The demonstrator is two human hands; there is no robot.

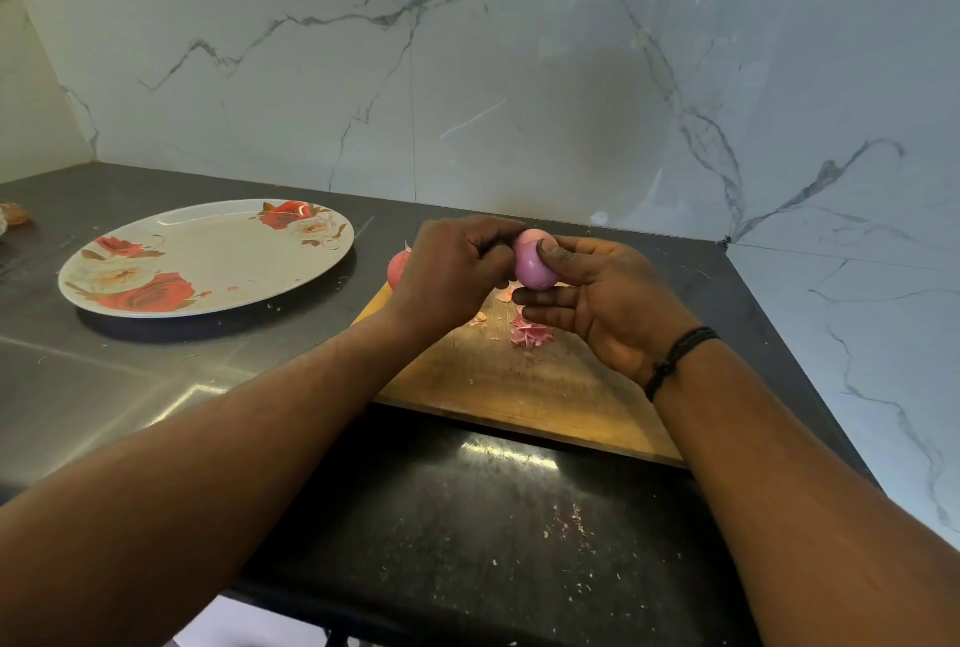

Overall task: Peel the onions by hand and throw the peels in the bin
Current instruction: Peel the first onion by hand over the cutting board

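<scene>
Over the wooden cutting board [524, 386], the left hand [452, 272] has its fingers curled in against the side of the small onion [535, 261], seemingly pinching at skin, while the right hand [602, 298] cradles it with the thumb pressed on its front and the other fingers loosely spread beneath. The peeling looks nearly done: the onion stands roughly upright, long axis near vertical, its paler end up. Next, I'd guess, the last skin comes off that end, and the peels [527, 334] on the board go to a bin I cannot see.
</scene>
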